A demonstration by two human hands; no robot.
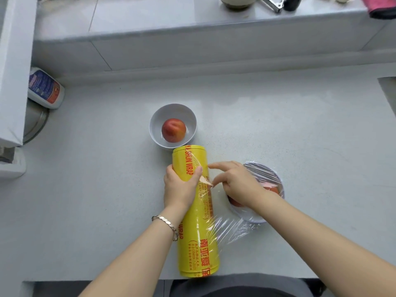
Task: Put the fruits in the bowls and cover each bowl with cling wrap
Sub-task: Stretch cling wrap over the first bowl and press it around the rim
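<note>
A white bowl [154, 116] stands uncovered at mid-counter with a red-orange fruit [173, 130] inside. Just in front of it lies a long yellow cling wrap roll [199, 232], pointing toward me. My left hand [180, 187] grips the roll's far half from the left, thumb on top. My right hand [237, 183] hovers over a second bowl [267, 172], which is covered with film and holds a fruit [273, 189]. Its straight fingers reach the film's loose edge on the roll. Crumpled film [231, 228] trails between the roll and the covered bowl.
A white labelled bottle [45, 88] leans at the far left above a metal lid [34, 123]. A raised ledge at the back carries a pot, utensils and a pink cloth [379, 7]. A recess [387, 91] opens at the right edge. The counter's front edge is near my body.
</note>
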